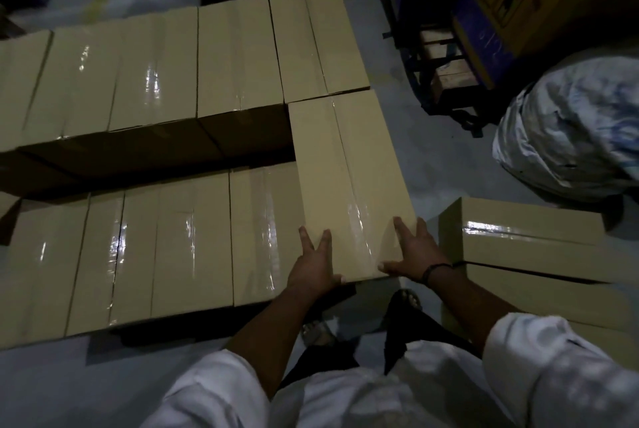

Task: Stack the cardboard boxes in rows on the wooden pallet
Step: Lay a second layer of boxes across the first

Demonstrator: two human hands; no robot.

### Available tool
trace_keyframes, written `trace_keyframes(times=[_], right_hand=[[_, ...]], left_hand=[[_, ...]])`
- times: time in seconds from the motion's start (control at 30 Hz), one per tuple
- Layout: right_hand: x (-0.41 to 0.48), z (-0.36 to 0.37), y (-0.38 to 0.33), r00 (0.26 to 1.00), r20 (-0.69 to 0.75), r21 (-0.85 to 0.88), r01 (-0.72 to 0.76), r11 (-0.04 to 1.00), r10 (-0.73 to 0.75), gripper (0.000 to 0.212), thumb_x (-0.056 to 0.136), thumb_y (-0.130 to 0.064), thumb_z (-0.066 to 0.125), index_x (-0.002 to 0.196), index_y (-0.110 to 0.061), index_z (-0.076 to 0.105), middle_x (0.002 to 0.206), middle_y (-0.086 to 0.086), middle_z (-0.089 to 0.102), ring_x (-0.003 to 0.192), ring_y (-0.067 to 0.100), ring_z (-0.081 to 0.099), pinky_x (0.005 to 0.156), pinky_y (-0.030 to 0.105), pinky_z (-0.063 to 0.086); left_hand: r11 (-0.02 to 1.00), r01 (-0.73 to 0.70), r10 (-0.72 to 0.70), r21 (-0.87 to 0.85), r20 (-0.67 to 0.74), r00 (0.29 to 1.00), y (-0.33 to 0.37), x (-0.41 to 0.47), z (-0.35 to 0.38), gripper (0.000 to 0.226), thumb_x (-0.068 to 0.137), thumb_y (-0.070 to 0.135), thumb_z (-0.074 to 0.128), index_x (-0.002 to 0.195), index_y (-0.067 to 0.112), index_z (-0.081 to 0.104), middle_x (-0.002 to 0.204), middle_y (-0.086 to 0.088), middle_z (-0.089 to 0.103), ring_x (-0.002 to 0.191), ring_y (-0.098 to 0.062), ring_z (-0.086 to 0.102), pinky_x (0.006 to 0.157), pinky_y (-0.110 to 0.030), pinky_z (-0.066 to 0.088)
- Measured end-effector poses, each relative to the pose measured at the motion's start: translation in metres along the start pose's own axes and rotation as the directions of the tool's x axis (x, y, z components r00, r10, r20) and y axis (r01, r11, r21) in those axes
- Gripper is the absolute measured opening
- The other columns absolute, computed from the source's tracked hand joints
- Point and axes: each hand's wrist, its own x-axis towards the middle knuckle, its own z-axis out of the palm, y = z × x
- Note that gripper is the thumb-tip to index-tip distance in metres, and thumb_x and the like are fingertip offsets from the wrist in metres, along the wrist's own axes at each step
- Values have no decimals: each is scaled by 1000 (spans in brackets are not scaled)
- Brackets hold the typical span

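Both ur hands lie flat on the near end of the box. Left hand has fingers spread on top, right hand fingers straight by the right edge, thumbs on the near edge, not rly gripping. Box runs lengthwise beside the front row, far end against the back row. Spare boxes on ur right.

One wide-angle view, worn on the person's head, faces forward and steeply down. It hangs close over the near end of the cardboard box where the left hand and right hand rest; white sleeves fill the near edge. Stacked boxes spread left and far, the floor right; the far corners are dim, perhaps blurred
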Motion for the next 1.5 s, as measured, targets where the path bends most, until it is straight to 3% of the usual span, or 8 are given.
trace_keyframes(times=[0.23,0.43,0.6,0.87,1.17,1.5], right_hand=[[-2,-1,11,996,43,-37,84,996,-82,138,61,-69,83,158,-36,-8,163,15,-15,143,45,30,114,47,39],[-4,10,25,988,29,-34,154,988,-153,145,56,-69,86,158,-37,-12,162,13,-27,148,42,23,119,45,33],[-5,17,30,980,-21,-29,198,980,-199,143,56,-70,85,158,-36,-9,161,14,-28,148,41,25,118,43,32],[-9,28,25,973,-82,7,217,976,-216,144,51,-73,84,160,-34,-2,163,15,-23,148,43,23,118,48,33],[-4,31,22,973,-91,18,215,977,-212,144,52,-73,84,159,-36,-4,163,14,-23,148,43,22,117,49,34],[5,28,20,977,-61,4,205,979,-204,143,54,-74,83,159,-36,-7,162,13,-28,149,44,22,117,50,34]], left_hand=[[995,-7,3,-101,-45,999,2,-7,6,124,76,39,89,164,29,2,166,-19,-22,145,-41,38,115,-43,40],[981,10,-40,-194,-152,988,7,-7,24,118,77,43,88,164,29,9,169,-14,-11,151,-37,24,117,-42,34],[976,-27,-26,-215,-244,969,3,-5,31,115,75,48,88,163,26,17,168,-16,3,150,-37,25,116,-42,35],[980,-30,-23,-195,-263,965,-4,-9,26,112,74,41,89,162,23,22,162,-17,20,145,-40,32,111,-44,40],[982,-30,-19,-186,-258,966,-11,-5,20,113,72,39,91,161,27,24,164,-16,18,147,-41,29,112,-48,42],[988,-6,-30,-157,-224,974,-12,3,17,115,74,42,89,163,29,17,169,-14,3,151,-41,23,115,-48,39]])
